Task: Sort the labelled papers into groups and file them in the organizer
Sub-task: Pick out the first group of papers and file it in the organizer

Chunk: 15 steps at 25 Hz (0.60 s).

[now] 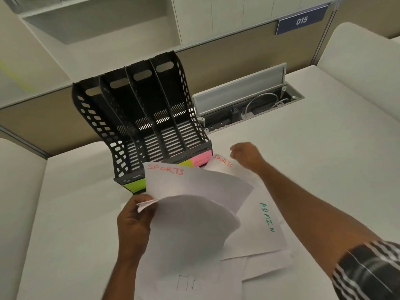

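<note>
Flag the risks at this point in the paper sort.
1. The left hand pinches several curling sheets by one corner, topped by a SPORTS sheet; some may slip loose.
2. The right hand reaches a second SPORTS sheet beside the organizer, whose front labels are partly hidden, so misfiling is possible.

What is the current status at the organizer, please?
Left hand pinching SPORTS sheets. Right hand closed at second SPORTS sheet. Organizer slots empty. ADMIN sheet on desk.
</note>
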Available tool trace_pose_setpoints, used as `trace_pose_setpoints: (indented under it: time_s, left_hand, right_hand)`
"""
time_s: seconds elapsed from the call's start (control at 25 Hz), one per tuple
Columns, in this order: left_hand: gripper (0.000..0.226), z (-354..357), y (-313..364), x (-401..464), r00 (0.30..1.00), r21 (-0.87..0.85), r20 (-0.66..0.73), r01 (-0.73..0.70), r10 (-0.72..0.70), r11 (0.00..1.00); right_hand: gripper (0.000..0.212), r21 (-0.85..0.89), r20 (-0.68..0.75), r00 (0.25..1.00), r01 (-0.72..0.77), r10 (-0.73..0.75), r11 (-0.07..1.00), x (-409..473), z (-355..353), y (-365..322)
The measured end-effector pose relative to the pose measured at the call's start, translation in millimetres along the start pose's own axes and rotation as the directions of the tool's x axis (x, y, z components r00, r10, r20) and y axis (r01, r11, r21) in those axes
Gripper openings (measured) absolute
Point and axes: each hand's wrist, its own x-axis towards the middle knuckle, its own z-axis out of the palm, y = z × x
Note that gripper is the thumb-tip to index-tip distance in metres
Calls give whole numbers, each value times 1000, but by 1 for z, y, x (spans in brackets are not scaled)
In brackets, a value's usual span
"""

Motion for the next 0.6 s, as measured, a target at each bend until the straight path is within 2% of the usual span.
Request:
trace_pose_setpoints:
  time_s: [0.04, 0.12, 0.24, 0.28, 0.36, 0.44, 0.52, 0.6]
  left_hand:
    - [15, 0, -2, -2, 1000, 35, 7, -6, 6, 999]
    - [23, 2, -7, -3, 1000, 77, 6, 6, -6, 997]
    - [49, 6, -12, -1, 993, -4, -15, 114, -114, 993]
    - [51, 8, -14, 0, 991, -23, -12, 132, -133, 991]
    - [38, 10, -18, 2, 992, 12, 5, 128, -128, 992]
    - [29, 12, -21, 2, 990, 49, 35, 132, -134, 990]
    - [27, 12, -21, 0, 989, 55, 53, 138, -141, 989]
    - [23, 12, -17, 0, 988, 48, 78, 127, -130, 991]
  right_hand:
    - [38, -127, 34, 999, 23, -19, 992, 5, 14, 5]
    - [45, -202, 66, 998, 29, -16, 979, 11, 33, 5]
    - [32, -267, 65, 997, 57, -41, 962, 23, 43, -5]
    - [29, -291, 68, 996, 80, -63, 953, 25, 42, -8]
    - [25, -305, 18, 988, 151, -152, 940, 22, 36, -13]
    - [23, -277, -91, 965, 211, -245, 937, 9, 25, -18]
    - [21, -228, -195, 926, 278, -323, 933, -9, 6, -28]
    - [18, -229, -235, 857, 409, -458, 883, -30, -23, -47]
